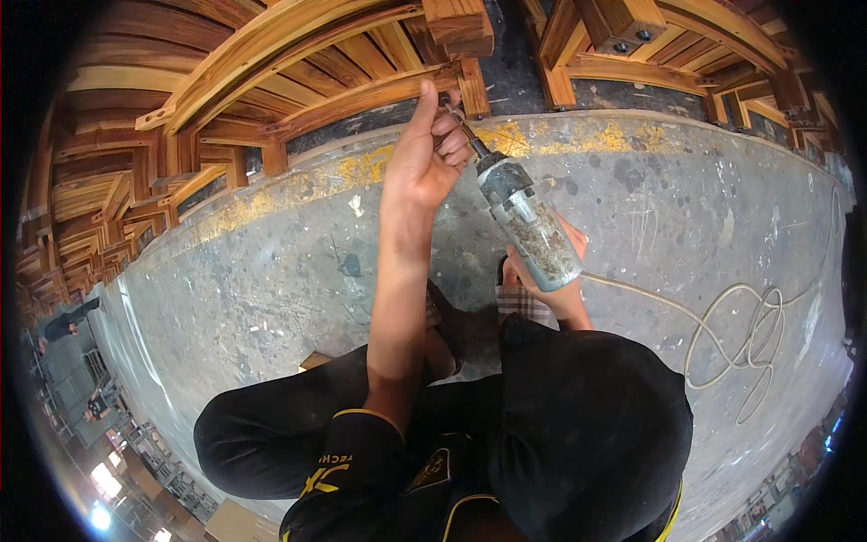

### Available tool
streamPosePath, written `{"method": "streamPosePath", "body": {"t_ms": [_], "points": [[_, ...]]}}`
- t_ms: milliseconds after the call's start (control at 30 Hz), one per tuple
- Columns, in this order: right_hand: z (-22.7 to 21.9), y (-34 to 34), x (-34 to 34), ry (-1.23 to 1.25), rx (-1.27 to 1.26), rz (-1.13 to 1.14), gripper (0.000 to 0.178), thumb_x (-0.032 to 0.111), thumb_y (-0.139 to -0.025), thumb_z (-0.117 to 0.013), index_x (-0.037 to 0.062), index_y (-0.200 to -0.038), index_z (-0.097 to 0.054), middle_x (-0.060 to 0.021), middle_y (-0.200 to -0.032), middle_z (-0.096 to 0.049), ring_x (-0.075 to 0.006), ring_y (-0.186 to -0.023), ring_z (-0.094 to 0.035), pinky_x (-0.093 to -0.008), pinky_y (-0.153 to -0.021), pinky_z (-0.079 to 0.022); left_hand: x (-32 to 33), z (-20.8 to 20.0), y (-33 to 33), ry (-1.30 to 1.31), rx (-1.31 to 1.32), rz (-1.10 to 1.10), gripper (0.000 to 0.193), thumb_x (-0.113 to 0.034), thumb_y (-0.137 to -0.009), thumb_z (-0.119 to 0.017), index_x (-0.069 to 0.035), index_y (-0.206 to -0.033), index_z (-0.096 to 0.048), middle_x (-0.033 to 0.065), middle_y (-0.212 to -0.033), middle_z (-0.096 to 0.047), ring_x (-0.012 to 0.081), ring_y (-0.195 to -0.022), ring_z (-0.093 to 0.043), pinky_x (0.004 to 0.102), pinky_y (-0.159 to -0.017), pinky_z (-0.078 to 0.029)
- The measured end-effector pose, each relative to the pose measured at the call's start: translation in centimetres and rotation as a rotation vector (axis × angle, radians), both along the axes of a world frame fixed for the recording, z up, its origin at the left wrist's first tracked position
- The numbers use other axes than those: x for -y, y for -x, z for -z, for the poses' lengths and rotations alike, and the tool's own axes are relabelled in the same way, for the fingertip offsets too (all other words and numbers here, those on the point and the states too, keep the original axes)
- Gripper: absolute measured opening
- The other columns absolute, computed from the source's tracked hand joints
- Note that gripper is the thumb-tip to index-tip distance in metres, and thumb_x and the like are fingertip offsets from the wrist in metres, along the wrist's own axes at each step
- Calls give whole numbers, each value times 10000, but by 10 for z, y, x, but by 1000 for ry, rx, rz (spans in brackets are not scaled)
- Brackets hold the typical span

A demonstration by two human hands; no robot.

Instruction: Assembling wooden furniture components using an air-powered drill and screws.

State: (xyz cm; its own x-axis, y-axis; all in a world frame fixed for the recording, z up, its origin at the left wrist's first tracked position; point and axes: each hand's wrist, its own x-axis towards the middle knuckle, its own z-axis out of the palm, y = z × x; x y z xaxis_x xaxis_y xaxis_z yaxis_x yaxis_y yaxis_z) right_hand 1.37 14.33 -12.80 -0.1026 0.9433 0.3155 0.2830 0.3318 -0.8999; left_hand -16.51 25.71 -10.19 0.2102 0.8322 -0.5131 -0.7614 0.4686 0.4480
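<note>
A grey, worn power driver slants up and left across the middle, a cable at its rear end. My right hand is closed round it from the far side, its fingers partly hidden by the body. The driver's dark bit points at the lower rail of a wooden slatted piece of furniture, near a leg. My left hand is raised there, fingers curled by the bit's tip and thumb pointing up. What those fingers pinch is too small to make out.
More wooden furniture stands to the right, with others in a row down the left. A pale cable lies in loops on the stained grey floor. Yellow worn paint edges the furniture. Another person is far left.
</note>
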Motion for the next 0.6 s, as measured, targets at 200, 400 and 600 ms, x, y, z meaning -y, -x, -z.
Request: {"method": "streamPosePath", "body": {"t_ms": [200, 400, 600], "points": [[2, -1, 0, -16, 47, 1, 416, 73, -580, -732, -25, -966, -608, -161, -881, -625, -338, -752, -614, -327, -719, -495, 4, -6, -7, -8, -64, 9, 380, -452, -872, -621, -82, -952, -596, -89, -597, -347, 37, -487, -270, 190, -443, -227], [-4, 0, -1, -25, 14, 34, 294, 101, -625, -723, 10, -890, -635, -142, -895, -642, -323, -750, -632, -355, -689, -502, 1, -2, -5, 17, -81, 2, 374, -450, -871, -624, -84, -935, -590, -90, -595, -352, 30, -491, -279, 187, -435, -223], [-5, -2, -1, -3, 22, 30, 344, 104, -627, -719, -6, -939, -627, -156, -918, -645, -329, -775, -641, -354, -718, -505, -2, -2, -6, -13, -78, 61, 363, -442, -872, -631, -84, -894, -572, -89, -594, -352, 32, -479, -279, 189, -431, -248]]}}
